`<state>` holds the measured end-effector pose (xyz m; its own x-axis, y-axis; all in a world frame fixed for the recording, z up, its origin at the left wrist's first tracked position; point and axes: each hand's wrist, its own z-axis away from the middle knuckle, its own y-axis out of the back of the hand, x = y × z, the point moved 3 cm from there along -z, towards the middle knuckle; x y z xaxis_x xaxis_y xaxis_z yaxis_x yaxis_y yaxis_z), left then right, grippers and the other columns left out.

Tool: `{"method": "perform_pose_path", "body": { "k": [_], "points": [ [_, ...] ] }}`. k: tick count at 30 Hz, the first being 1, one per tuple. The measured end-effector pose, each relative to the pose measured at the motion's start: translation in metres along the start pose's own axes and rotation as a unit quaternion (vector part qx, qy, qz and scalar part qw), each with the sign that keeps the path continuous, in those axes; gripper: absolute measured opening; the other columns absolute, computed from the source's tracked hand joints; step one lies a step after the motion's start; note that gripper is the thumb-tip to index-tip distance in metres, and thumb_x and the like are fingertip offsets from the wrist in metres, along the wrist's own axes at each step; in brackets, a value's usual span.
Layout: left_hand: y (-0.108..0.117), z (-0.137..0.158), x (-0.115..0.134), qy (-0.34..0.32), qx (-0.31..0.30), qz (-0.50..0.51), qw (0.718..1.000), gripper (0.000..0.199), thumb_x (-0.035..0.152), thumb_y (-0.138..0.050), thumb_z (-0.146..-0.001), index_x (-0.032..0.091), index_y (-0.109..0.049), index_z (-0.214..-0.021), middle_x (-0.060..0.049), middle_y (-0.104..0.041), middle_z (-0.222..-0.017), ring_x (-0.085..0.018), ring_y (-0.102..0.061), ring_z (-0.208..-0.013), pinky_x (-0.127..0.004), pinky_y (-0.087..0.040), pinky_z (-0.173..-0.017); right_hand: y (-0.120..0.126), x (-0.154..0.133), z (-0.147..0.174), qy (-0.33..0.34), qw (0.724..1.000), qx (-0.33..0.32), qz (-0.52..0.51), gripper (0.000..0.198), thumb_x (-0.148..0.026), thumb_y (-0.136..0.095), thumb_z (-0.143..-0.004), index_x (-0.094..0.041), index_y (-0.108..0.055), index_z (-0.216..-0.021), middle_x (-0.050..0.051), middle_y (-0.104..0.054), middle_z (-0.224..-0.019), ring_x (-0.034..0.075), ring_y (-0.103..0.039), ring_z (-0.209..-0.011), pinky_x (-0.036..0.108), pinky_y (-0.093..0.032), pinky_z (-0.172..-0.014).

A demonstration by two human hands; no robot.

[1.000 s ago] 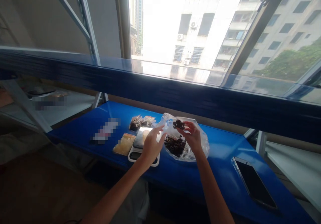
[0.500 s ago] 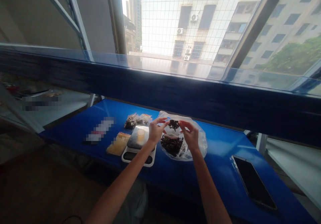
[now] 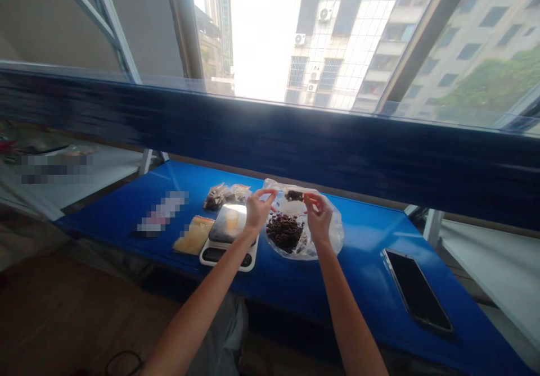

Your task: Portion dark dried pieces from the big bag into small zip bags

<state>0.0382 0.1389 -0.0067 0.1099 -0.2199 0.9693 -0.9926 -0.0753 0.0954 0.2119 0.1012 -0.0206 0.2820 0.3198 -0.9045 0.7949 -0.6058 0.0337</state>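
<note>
My right hand (image 3: 319, 213) is closed in a pinch at the right end of a small clump of dark dried pieces (image 3: 294, 195), held up over an open clear plastic bag (image 3: 335, 232). To the left of the clump, my left hand (image 3: 258, 210) has thumb and forefinger drawn together; what is between them, if anything, is too small to tell. Below both hands, a heap of dark brown dried pieces (image 3: 284, 232) lies on the bag. Close by my left forearm is a white kitchen scale (image 3: 228, 258) with a small yellowish cup (image 3: 232, 219) on its plate.
Left of the scale lies a bag of pale yellow stuff (image 3: 194, 235). Behind it are small bags of dried goods (image 3: 225, 195). A phone (image 3: 415, 289) lies on the right of the blue table (image 3: 367, 286). A blue shelf beam (image 3: 270, 134) crosses above the table's back.
My left fingers have come away leftward from the dark clump, which stays in my right hand. The whole view has shifted slightly.
</note>
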Motion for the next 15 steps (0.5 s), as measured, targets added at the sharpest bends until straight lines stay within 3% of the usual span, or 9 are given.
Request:
{"method": "perform_pose_path", "body": {
  "k": [3, 7, 13, 15],
  "points": [
    [-0.007, 0.002, -0.001, 0.004, -0.011, 0.012, 1.000, 0.031, 0.042, -0.065, -0.079, 0.016, -0.072, -0.095, -0.004, -0.072, -0.071, -0.010, -0.061, -0.042, -0.018, -0.034, -0.036, -0.004, 0.000, 0.001, 0.000, 1.000, -0.024, -0.012, 0.037, -0.051, -0.061, -0.075, -0.016, -0.068, -0.083, 0.009, -0.071, -0.084, 0.022, -0.065, -0.077, 0.025, -0.048, -0.051],
    [-0.013, 0.002, -0.001, 0.011, -0.032, 0.029, 0.999, 0.030, 0.043, -0.069, -0.075, 0.015, -0.073, -0.086, -0.007, -0.074, -0.088, -0.008, -0.060, -0.041, -0.018, -0.031, -0.034, -0.006, 0.000, 0.002, -0.004, 0.999, -0.039, -0.024, 0.035, -0.049, -0.062, -0.074, -0.016, -0.068, -0.083, 0.009, -0.070, -0.082, 0.021, -0.065, -0.074, 0.026, -0.047, -0.051],
    [-0.012, 0.004, 0.003, 0.003, -0.050, 0.048, 0.998, 0.043, 0.053, -0.056, -0.082, 0.014, -0.075, -0.085, -0.006, -0.072, -0.065, -0.008, -0.054, -0.037, -0.018, -0.027, -0.033, -0.004, -0.003, 0.002, -0.010, 0.999, -0.034, -0.030, 0.032, -0.046, -0.063, -0.075, -0.016, -0.067, -0.083, 0.009, -0.070, -0.083, 0.021, -0.064, -0.071, 0.027, -0.046, -0.051],
    [-0.011, 0.005, 0.005, -0.006, -0.050, 0.051, 0.997, 0.042, 0.052, -0.058, -0.081, 0.014, -0.075, -0.084, -0.006, -0.072, -0.066, -0.007, -0.054, -0.038, -0.018, -0.029, -0.034, -0.003, -0.003, 0.002, -0.010, 0.999, -0.032, -0.033, 0.032, -0.046, -0.062, -0.075, -0.016, -0.067, -0.084, 0.009, -0.070, -0.081, 0.021, -0.064, -0.072, 0.026, -0.046, -0.051]
  ]
}}
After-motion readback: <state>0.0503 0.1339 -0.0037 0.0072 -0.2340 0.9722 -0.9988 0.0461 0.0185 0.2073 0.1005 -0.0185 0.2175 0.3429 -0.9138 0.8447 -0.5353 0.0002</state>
